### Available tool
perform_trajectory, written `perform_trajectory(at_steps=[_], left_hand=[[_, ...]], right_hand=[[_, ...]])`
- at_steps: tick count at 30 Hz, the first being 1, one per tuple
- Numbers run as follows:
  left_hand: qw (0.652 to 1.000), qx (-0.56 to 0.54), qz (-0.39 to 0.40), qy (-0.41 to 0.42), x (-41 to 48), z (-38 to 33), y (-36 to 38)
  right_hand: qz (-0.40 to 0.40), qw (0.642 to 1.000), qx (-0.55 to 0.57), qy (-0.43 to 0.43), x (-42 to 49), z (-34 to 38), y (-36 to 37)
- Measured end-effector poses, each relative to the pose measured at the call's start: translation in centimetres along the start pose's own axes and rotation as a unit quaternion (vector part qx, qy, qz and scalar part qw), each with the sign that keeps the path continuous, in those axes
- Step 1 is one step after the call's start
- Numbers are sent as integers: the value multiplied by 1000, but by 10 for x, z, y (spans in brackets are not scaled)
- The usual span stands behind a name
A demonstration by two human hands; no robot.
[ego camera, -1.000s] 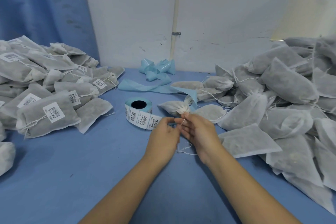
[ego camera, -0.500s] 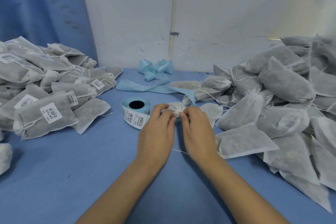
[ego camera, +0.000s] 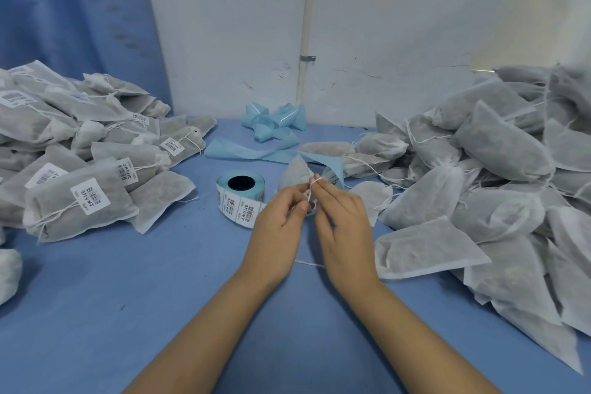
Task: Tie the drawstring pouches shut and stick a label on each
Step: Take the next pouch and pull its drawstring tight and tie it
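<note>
**Pouch-tying, mid-batch.** To the left of the label roll [ego camera: 240, 189] lies a heap of tied, labelled pouches [ego camera: 80, 201], the finished work. To the right of the roll is a larger heap of unlabelled pouches [ego camera: 479, 185], many trailing loose strings, which is the work remaining. Spent blue backing strip [ego camera: 256, 150] lies beyond the roll.

The pouch in hand [ego camera: 294, 174] sits just right of the roll over the blue tabletop [ego camera: 144, 297], its gathered neck turned toward the person, with no label showing.

The drawstring [ego camera: 315, 182] loops over the forefinger of the right hand [ego camera: 343, 227]. That grip pinches the string, palm facing inward and the other fingers extended. The left hand [ego camera: 278, 221] curls thumb and fingers at the gathered neck, apparently pinching it, though the contact is partly hidden.

Judged stage: the knot is being formed, and this pouch is not yet labelled.
</note>
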State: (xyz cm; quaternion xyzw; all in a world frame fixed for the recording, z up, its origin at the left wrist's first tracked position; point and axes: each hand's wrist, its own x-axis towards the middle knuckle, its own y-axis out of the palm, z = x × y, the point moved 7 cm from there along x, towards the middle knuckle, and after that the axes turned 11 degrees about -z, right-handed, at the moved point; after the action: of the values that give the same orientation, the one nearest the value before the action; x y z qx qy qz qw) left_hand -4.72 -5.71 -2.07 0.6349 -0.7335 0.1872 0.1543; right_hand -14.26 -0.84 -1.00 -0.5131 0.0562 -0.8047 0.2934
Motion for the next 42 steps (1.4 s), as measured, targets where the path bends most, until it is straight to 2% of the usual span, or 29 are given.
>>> perform_trajectory(at_steps=[3,7,10,13,16,19,25,28,32,35,42], left_hand=[[1000,12,24,-9,-2,3,4],[998,22,51,-14,-4,2,10],[999,28,41,-15,-4,3,8],[999,8,10,-35,-3,6,4],[997,-20,-31,-60,1,10,0],[995,-36,-61,-68,3,11,-6],[999,-9,-53,5,-3,0,-4],[997,-38,-62,1,-4,0,-2],[995,-76,-61,-12,-4,1,0],[994,-88,-54,-21,-1,3,0],[999,-24,-40,23,3,1,-3]], right_hand=[[-50,993,80,77,2,-11,-6],[-78,965,165,188,1,-26,-8],[-90,934,218,267,-1,-37,-7],[-92,911,255,310,-2,-40,-4],[-73,919,243,303,-3,-37,-3],[-39,942,215,253,-1,-29,-1],[-9,975,145,166,2,-18,0],[-25,981,126,147,2,-17,-2],[-35,964,176,197,-1,-18,3],[-30,935,245,256,-1,-21,7],[12,892,307,330,-4,-23,12]])
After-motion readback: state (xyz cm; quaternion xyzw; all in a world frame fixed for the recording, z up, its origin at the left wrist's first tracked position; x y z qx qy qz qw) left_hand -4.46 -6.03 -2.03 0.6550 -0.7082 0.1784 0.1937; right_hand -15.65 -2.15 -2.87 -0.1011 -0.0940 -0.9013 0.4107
